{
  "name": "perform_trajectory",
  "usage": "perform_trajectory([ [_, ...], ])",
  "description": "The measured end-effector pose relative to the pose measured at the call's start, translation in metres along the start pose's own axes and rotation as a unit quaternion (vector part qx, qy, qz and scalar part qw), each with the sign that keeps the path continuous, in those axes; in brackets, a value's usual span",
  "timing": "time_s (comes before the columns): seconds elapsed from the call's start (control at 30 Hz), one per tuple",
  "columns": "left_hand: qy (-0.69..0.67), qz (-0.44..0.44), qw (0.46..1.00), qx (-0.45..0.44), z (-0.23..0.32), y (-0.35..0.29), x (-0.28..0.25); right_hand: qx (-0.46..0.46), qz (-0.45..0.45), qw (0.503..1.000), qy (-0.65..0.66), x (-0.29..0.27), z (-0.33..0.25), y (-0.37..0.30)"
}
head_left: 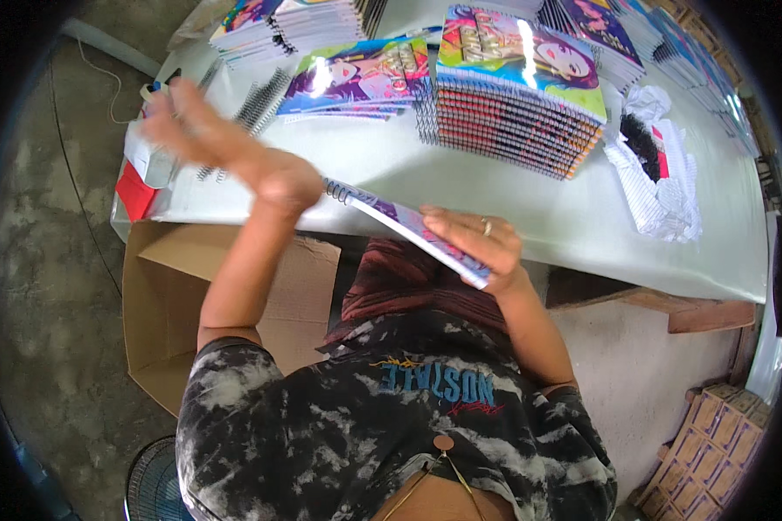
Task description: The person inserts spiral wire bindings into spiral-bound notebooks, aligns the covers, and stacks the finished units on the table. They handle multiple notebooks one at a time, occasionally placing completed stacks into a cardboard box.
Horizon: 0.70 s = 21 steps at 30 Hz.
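A thin notebook (413,227) with a colourful cover is held slanting at the table's front edge, page edges showing white. My right hand (478,241), wearing a ring, is closed on its right end, with fingers over the top and the thumb hidden. From the notebook's upper left end sticks out a dark spiral coil (337,191), close to my left wrist. My left hand (226,143) is raised over the table's left side, its fingers stretched out and somewhat blurred. Nothing shows in it; whether its heel touches the coil, I cannot tell. Loose spiral coils (262,100) lie beyond it.
Behind stand a tall stack of spiral notebooks (517,122) and a low pile of notebooks (356,80) on the white-covered table (347,152). Crumpled white packaging (669,187) holding black material lies right. A cardboard box (169,300) sits below the left edge, a fan (152,482) lower left.
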State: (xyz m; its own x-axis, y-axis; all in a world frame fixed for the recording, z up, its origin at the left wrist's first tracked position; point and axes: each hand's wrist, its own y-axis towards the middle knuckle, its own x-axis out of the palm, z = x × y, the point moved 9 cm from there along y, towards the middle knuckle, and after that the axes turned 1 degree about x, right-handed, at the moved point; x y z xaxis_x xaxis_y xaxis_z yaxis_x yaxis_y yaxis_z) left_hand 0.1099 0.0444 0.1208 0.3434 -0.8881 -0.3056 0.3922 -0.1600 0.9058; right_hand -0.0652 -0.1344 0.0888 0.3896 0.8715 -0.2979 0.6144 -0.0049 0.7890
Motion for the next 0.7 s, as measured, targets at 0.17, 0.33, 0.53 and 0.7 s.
perform_trajectory([
  [0.17, -0.054, -0.125, 0.906, 0.4, 0.121, -0.086, 0.018, -0.005, 0.045, 0.998, -0.051, -0.017, 0.015, -0.004],
  [0.33, -0.055, -0.167, 0.969, 0.175, 0.081, -0.075, 0.036, -0.012, 0.028, 1.0, 0.002, -0.003, -0.006, 0.006],
  [0.53, -0.075, -0.023, 0.962, 0.262, 0.071, -0.043, 0.002, -0.016, 0.006, 1.0, -0.026, -0.009, -0.001, 0.007],
  [0.7, -0.096, -0.147, 0.96, 0.219, 0.105, -0.098, 0.037, 0.028, 0.045, 0.998, -0.021, -0.01, 0.008, 0.005],
])
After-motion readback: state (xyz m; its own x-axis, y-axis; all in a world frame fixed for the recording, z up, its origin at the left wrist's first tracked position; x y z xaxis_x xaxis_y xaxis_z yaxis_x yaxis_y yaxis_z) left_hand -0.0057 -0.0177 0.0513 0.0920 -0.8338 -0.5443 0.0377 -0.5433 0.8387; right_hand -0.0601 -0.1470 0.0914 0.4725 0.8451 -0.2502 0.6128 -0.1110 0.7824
